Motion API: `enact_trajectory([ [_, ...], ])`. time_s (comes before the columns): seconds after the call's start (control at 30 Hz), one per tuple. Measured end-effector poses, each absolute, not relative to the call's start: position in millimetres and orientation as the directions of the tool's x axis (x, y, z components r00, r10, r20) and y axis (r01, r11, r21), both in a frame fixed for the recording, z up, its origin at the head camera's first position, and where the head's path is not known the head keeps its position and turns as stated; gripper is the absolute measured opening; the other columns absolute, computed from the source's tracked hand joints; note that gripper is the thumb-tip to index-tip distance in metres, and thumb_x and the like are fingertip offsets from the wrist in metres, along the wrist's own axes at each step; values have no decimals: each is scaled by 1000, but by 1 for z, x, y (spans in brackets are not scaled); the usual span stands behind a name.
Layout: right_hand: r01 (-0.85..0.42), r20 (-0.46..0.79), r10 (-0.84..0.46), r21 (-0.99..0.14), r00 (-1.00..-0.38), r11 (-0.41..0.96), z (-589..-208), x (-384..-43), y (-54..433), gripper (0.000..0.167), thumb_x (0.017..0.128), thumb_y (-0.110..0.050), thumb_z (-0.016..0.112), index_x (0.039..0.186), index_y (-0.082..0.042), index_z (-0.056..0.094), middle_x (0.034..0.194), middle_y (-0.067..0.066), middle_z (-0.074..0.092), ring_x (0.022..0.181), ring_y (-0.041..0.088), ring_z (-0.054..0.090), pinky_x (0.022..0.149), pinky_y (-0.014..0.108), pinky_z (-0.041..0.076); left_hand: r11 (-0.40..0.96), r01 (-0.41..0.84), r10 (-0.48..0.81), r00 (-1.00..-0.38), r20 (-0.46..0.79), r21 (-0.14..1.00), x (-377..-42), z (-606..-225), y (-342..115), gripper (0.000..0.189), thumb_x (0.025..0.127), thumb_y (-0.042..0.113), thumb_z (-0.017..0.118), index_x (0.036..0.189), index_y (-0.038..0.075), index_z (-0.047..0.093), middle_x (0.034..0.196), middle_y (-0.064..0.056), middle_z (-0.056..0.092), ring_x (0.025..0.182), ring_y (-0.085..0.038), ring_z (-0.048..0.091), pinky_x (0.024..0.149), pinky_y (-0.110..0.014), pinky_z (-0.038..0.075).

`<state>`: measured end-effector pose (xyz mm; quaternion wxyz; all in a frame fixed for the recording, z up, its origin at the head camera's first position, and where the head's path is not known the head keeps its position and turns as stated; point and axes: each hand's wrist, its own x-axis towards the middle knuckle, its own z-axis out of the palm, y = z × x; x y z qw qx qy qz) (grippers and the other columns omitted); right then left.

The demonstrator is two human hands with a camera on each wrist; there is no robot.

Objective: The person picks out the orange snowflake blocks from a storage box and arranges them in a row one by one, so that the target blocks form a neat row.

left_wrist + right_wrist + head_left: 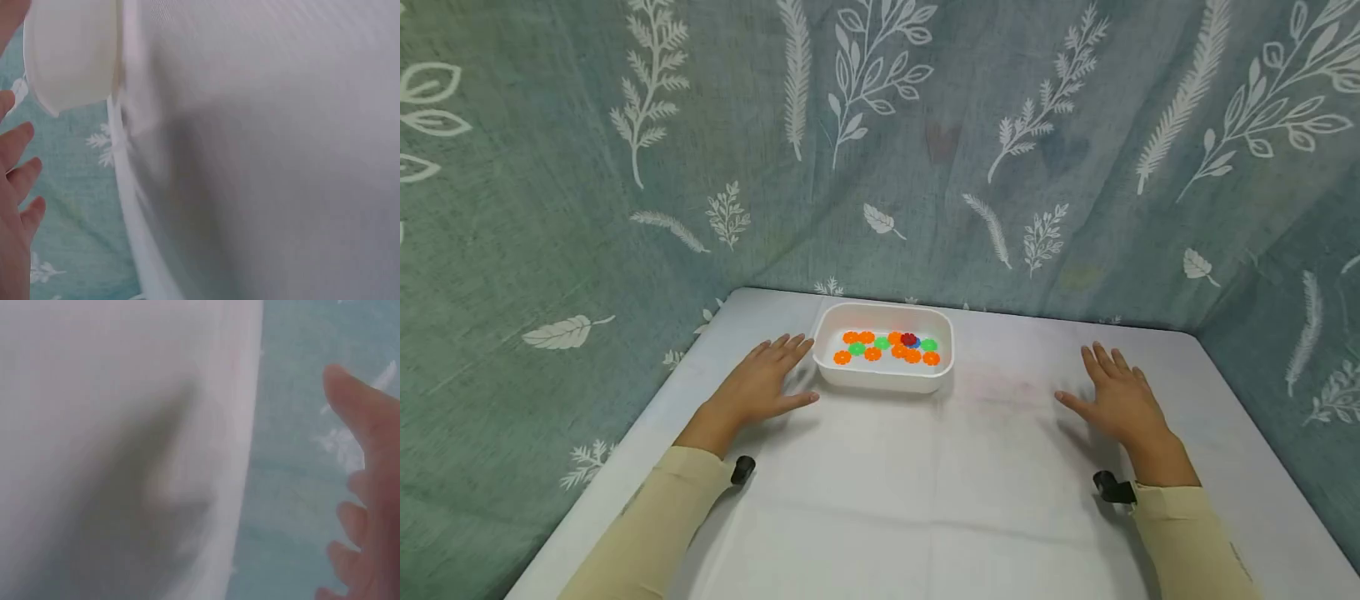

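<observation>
A white rectangular tub (pixel 880 381) stands toward the back of the table. Inside it lie several small flower-shaped pieces, mostly orange (pixel 872 354), with some green (pixel 928 344), a dark red piece (pixel 908 339) and a blue one partly beneath it. My left hand (pixel 765 379), fingers spread and holding nothing, is just left of the tub, fingertips near its rim. The tub's outer wall (pixel 72 53) also shows in the left wrist view. Well to the right of the tub, my right hand (pixel 1122 402) is spread and holds nothing; its thumb (pixel 353 394) points inward.
A white cloth covers the table (pixel 940 500), with faint creases and a pinkish stain right of the tub. Behind and on both sides hangs a green-grey curtain (pixel 865 225) with white leaf prints. Dark wrist camera mounts (pixel 742 470) sit below both wrists.
</observation>
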<state>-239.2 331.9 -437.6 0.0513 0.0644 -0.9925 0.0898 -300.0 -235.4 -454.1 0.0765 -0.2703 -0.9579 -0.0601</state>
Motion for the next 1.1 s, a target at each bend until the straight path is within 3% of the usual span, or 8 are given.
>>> enact_trajectory([
  [0.13,-134,78,-120,-204,-990,970,-445,-251,319,106,87,-74,47,154,1,14,157,27,12,142,49,7,109,69,7,861,460,434,-887,158,215,-311,-458,-232,93,85,75,48,157,21,22,158,-6,26,144,-32,23,114,-56,20],
  [0.27,-133,64,-120,-272,-991,953,-455,-253,307,98,91,-62,55,155,-1,14,156,27,16,141,49,13,109,68,14,827,346,329,-937,117,444,-315,-469,-231,87,86,67,57,156,27,24,156,-8,31,141,-35,29,110,-61,26],
  [0.43,-121,29,-118,-338,-993,933,-465,-252,292,88,94,-45,62,155,-3,15,156,26,20,138,49,22,105,67,25,705,184,208,-977,48,685,-312,-486,-231,80,88,61,61,155,33,27,153,-12,37,138,-38,32,106,-65,29],
  [0.6,-125,56,-113,-370,-992,921,-465,-255,279,79,95,-38,62,154,-3,23,155,23,24,138,44,26,107,63,27,490,125,150,-987,58,863,-315,-495,-228,65,94,43,63,151,30,36,148,-10,44,136,-32,39,107,-54,35],
  [0.8,-141,140,-87,-439,-986,887,-454,-271,268,65,98,-30,60,150,-2,34,151,21,34,135,42,34,107,59,30,332,111,91,-992,86,937,-322,-494,-219,54,95,37,64,146,25,48,140,-6,53,130,-25,47,106,-45,40],
  [1.0,-171,210,-63,-552,-976,816,-449,-289,248,52,99,-28,59,143,-4,47,132,18,56,114,36,56,90,51,49,209,107,67,-993,95,972,-326,-490,-207,55,90,32,71,141,19,54,142,-4,51,129,-22,48,107,-39,39],
  [1.1,-175,212,-60,-579,-975,796,-448,-298,236,50,98,-28,60,141,-5,50,120,13,62,107,31,59,85,48,51,216,86,49,-996,77,973,-325,-489,-201,54,91,29,71,141,19,54,146,-4,47,131,-23,46,107,-38,38],
])
